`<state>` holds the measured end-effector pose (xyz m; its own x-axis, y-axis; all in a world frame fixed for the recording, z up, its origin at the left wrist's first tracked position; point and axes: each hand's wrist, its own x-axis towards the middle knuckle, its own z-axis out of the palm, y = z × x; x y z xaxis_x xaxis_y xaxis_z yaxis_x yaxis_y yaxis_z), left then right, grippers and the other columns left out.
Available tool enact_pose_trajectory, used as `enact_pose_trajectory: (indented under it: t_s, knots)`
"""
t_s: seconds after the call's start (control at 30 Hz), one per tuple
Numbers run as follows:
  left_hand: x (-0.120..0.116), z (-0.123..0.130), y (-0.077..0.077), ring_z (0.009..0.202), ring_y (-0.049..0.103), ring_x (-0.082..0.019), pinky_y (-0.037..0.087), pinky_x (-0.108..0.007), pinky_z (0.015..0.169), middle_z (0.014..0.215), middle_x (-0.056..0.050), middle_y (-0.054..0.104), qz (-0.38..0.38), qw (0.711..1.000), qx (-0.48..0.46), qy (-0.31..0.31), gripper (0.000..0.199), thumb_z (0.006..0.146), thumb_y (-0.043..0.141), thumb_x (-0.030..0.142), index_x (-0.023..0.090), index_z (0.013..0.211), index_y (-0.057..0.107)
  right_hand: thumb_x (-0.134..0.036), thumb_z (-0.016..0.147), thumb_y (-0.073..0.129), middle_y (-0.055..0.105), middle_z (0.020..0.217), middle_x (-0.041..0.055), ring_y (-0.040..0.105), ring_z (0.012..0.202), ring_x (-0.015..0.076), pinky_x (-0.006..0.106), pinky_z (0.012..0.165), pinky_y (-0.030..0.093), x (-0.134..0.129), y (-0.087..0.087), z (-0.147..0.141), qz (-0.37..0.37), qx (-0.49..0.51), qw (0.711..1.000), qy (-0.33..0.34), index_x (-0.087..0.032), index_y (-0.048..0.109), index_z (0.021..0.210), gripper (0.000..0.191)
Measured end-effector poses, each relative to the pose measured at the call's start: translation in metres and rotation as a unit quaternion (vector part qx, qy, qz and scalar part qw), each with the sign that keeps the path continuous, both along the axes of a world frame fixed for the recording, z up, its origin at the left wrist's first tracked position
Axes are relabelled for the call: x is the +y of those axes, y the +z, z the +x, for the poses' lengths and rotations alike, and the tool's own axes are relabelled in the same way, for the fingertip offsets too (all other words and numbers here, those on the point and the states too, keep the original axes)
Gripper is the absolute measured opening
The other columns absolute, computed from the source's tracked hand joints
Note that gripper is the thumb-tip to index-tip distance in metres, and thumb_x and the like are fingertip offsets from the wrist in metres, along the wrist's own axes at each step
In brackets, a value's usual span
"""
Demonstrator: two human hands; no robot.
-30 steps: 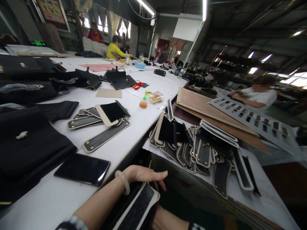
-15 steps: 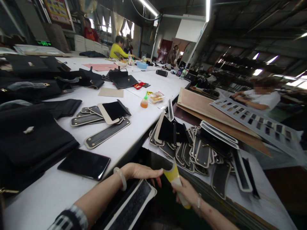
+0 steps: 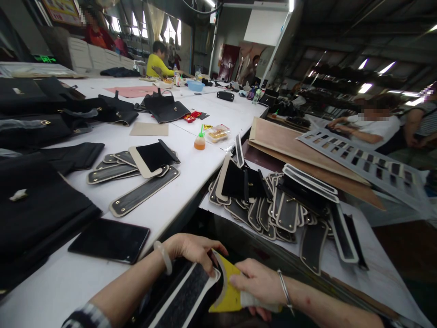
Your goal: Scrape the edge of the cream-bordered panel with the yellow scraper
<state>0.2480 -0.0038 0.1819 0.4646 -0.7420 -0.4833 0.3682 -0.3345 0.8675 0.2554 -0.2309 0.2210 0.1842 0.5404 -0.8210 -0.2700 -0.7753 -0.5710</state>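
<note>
A broad white table [image 3: 191,168] spans the view; on a lower surface to its right lies a heap of dark, pale-edged strips [image 3: 287,214]. The long dark strip with a cream border [image 3: 184,291] lies low in front of the person, beside the table's near edge. The left hand [image 3: 191,248] arches over its rounded end, one fingertip down on the border, the others loosely apart; whether they pinch it from beneath, I cannot tell. The right hand [image 3: 259,282] closes its fingers around the pale handle [image 3: 252,301] of a yellow, curved-edged flat tool [image 3: 228,296], thumb pressed on the yellow part. Good handling likely calls for a firm hold near the tip, light, even pressure, and fingertips clear of the tool's edge, so the border neither creases nor slips.
</note>
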Motion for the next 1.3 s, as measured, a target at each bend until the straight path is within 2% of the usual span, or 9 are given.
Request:
enact_pose_trajectory:
  t_s: [0.1,0.23,0.47,0.7,0.9,1.1,1.3]
  knots:
    - [0.001,0.000,0.005,0.110,0.061,-0.034,0.049,-0.040,0.090,0.118,-0.011,0.066,0.011,1.000,-0.004,0.002,0.099,0.053,0.079,0.033,0.016,0.142,0.039,-0.041,0.088,0.046,0.055,0.046,-0.0046,0.045,0.026,0.0097,0.016,0.026,0.037,0.002,-0.001,0.002,-0.007,-0.011,1.000,0.006,-0.019,0.050,0.087,0.022]
    - [-0.001,0.001,0.003,0.113,0.059,-0.038,0.049,-0.044,0.091,0.124,-0.018,0.063,0.013,1.000,0.000,0.004,0.109,0.053,0.077,0.035,0.011,0.147,0.029,-0.036,0.091,0.043,0.056,0.045,-0.0041,0.044,0.025,0.0094,0.016,0.026,0.035,0.003,-0.001,0.003,-0.020,0.018,1.000,-0.004,-0.019,0.050,0.088,0.019]
    - [-0.001,0.000,-0.002,0.114,0.060,-0.035,0.049,-0.039,0.091,0.125,-0.017,0.064,0.008,1.000,-0.002,0.017,0.117,0.055,0.076,0.034,0.010,0.152,0.015,-0.033,0.092,0.039,0.055,0.045,-0.0044,0.045,0.025,0.0091,0.016,0.026,0.038,0.002,-0.002,0.002,-0.023,0.013,1.000,-0.006,-0.018,0.050,0.090,0.019]
    - [0.002,-0.001,0.000,0.123,0.052,-0.034,0.045,-0.035,0.096,0.146,-0.016,0.044,0.017,0.999,-0.019,0.037,0.121,0.055,0.076,0.032,0.010,0.152,0.008,-0.038,0.090,0.042,0.054,0.043,-0.0048,0.042,0.022,0.0086,0.015,0.026,0.036,0.008,0.003,0.000,-0.039,0.010,0.999,-0.003,-0.019,0.049,0.084,0.021]
    - [0.002,-0.001,0.003,0.113,0.059,-0.032,0.047,-0.034,0.092,0.137,-0.016,0.054,0.027,0.999,-0.015,0.037,0.120,0.055,0.073,0.032,0.009,0.152,0.006,-0.034,0.089,0.040,0.052,0.042,-0.0052,0.041,0.023,0.0080,0.015,0.025,0.036,0.012,0.007,-0.003,-0.035,0.016,0.999,-0.013,-0.020,0.049,0.081,0.019]
    - [0.002,-0.001,0.001,0.113,0.059,-0.033,0.046,-0.036,0.093,0.130,-0.016,0.060,0.027,0.999,-0.016,0.040,0.120,0.054,0.073,0.033,0.008,0.152,0.008,-0.037,0.091,0.038,0.052,0.043,-0.0047,0.042,0.023,0.0088,0.016,0.025,0.036,0.014,0.006,-0.006,-0.033,0.020,0.999,-0.021,-0.020,0.050,0.083,0.022]
    - [0.003,-0.002,-0.002,0.109,0.061,-0.029,0.049,-0.031,0.086,0.129,-0.012,0.061,0.023,0.999,-0.017,0.041,0.119,0.055,0.073,0.029,0.013,0.153,0.008,-0.026,0.093,0.031,0.051,0.042,-0.0044,0.037,0.021,0.0073,0.014,0.025,0.032,0.023,0.012,-0.011,-0.071,0.015,0.997,-0.020,-0.018,0.052,0.081,0.025]
